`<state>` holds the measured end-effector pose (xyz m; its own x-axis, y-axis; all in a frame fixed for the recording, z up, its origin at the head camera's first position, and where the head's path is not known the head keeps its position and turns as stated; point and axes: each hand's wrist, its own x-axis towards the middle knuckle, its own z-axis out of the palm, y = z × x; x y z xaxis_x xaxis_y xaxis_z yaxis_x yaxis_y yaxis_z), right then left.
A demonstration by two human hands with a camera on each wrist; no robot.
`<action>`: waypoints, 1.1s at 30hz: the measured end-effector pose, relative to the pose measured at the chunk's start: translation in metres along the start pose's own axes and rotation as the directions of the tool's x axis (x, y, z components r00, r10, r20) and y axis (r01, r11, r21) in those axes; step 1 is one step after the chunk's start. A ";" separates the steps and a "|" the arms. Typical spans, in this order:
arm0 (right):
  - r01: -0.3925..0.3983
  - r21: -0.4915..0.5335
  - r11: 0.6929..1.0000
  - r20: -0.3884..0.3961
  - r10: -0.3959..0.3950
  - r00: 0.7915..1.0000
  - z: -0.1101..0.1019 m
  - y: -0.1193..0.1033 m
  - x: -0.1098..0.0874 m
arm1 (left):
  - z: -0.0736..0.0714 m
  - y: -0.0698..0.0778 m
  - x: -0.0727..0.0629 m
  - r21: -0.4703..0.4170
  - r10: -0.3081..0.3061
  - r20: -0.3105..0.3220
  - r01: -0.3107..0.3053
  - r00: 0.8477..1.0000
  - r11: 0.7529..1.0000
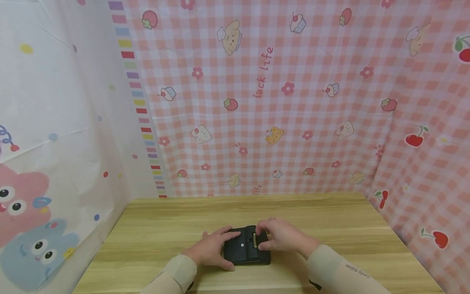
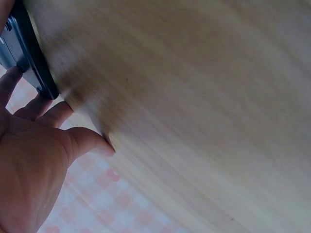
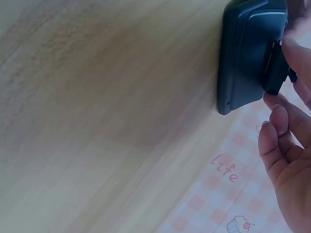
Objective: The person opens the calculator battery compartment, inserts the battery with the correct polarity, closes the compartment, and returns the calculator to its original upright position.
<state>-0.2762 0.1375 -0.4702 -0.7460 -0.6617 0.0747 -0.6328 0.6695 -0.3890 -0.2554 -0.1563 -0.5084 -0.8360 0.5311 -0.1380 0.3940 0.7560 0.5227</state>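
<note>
A black device (image 1: 236, 250) lies flat on the wooden table with a raised band across it and a small white dot. A slot in its right part shows a gold-coloured strip (image 1: 255, 240). My left hand (image 1: 213, 248) holds the device from the left, thumb along the near edge and fingertips at the far edge; in the left wrist view its last fingers (image 2: 92, 141) reach past the corner onto the table. My right hand (image 1: 280, 236) pinches a small black flap (image 3: 276, 70) that stands up from the device, between thumb and fingertip.
The wooden table (image 1: 158, 220) extends around the device. A pink checked cloth (image 1: 257, 122) hangs behind it and on the right, and a white printed cloth (image 1: 73, 143) on the left.
</note>
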 end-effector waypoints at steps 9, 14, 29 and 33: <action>0.034 -0.045 0.998 -0.008 -0.035 0.999 0.004 -0.003 0.005 | 0.001 -0.001 0.000 0.003 0.004 0.001 -0.004 1.000 1.000; 0.067 -0.058 0.996 -0.005 -0.067 0.998 0.005 -0.004 0.008 | 0.000 -0.002 0.001 0.004 0.003 0.004 -0.003 1.000 1.000; 0.047 -0.083 0.995 0.068 -0.041 0.997 0.007 -0.012 0.012 | 0.001 -0.003 0.001 -0.012 0.002 0.012 -0.002 1.000 1.000; 0.053 -0.104 0.993 0.085 -0.044 0.995 0.007 -0.014 0.013 | 0.001 -0.004 0.001 -0.012 0.004 0.012 -0.003 1.000 1.000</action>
<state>-0.2756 0.1169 -0.4703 -0.6972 -0.7168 0.0129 -0.6894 0.6653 -0.2865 -0.2571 -0.1586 -0.5109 -0.8301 0.5382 -0.1459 0.3921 0.7494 0.5335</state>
